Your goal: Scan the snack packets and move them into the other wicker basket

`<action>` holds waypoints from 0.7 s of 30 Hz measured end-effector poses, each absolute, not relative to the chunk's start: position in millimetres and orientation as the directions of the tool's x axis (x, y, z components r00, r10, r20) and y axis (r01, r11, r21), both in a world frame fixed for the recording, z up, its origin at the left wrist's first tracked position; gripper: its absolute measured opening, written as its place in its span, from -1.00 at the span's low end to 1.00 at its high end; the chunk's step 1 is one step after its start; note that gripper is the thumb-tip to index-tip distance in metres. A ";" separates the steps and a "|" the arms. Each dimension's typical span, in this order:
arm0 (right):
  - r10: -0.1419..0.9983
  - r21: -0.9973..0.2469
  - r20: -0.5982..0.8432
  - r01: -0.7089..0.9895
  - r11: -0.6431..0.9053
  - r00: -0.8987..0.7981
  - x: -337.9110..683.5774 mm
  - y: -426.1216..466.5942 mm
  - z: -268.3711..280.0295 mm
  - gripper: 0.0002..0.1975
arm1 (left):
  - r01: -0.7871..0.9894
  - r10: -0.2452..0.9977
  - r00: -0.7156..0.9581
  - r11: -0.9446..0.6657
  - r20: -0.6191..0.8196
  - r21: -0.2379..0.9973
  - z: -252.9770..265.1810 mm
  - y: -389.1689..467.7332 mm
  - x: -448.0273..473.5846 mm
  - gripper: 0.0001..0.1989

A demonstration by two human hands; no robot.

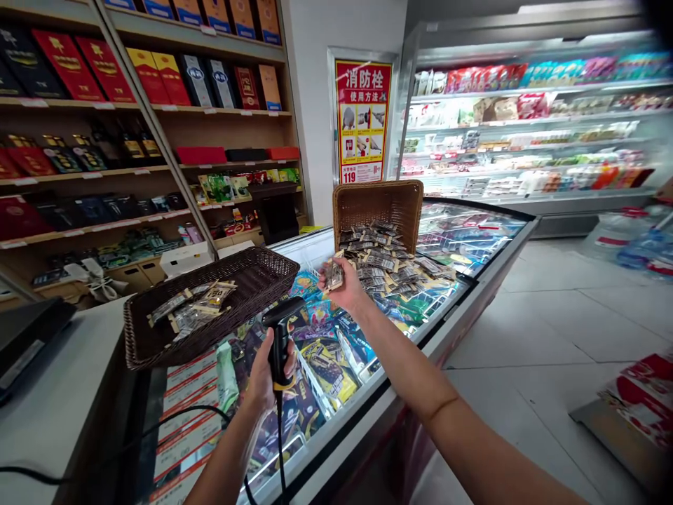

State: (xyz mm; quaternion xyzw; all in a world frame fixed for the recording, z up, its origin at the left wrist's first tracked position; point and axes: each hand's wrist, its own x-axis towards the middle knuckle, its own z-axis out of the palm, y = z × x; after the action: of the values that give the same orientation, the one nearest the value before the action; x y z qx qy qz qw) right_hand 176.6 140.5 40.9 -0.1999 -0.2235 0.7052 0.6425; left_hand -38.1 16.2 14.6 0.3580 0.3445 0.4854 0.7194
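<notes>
My left hand [261, 372] is wrapped round the grip of a black barcode scanner [280, 340], whose cable hangs down over the freezer. In my right hand [347, 284] is a small clear-and-tan snack packet [334, 273], held up in front of the tipped basket. That tan wicker basket [378, 191] lies on its side on the freezer's glass top, and a heap of similar packets [381, 259] spills out of it. To the left, a dark brown wicker basket [263, 270] holds several of the same packets [202, 308].
Under the glass of the chest freezer [362, 414] lie colourful frozen packs. A white counter [84, 379] runs along the left. Shelves of boxed goods [173, 77] stand behind, a lit refrigerated display [526, 126] at the right. Water bottles [636, 238] stand on the floor.
</notes>
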 end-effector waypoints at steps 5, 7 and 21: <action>0.997 -0.497 -0.004 -0.865 -0.072 -0.081 178.7 134.4 42.6 -0.82 | -0.460 0.938 0.308 0.294 -0.159 0.838 21.5 14.9 -36.5 -0.38; 0.996 -0.532 0.007 -0.844 -0.069 -0.086 178.1 135.1 39.7 -0.72 | -0.451 0.932 0.326 0.300 -0.158 0.841 22.9 15.1 -37.2 -0.38; 0.979 -0.610 0.152 -0.766 0.203 0.138 187.6 165.9 -2.4 -0.55 | -0.284 0.934 0.346 0.196 -0.091 0.939 33.9 6.7 -33.3 -0.33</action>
State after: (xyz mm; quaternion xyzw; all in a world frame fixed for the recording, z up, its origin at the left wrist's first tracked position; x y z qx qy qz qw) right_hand 187.6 165.9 -2.4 -0.1985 -0.2683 0.5993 0.7277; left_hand -33.3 6.7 33.9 0.4519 0.3596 0.4446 0.6847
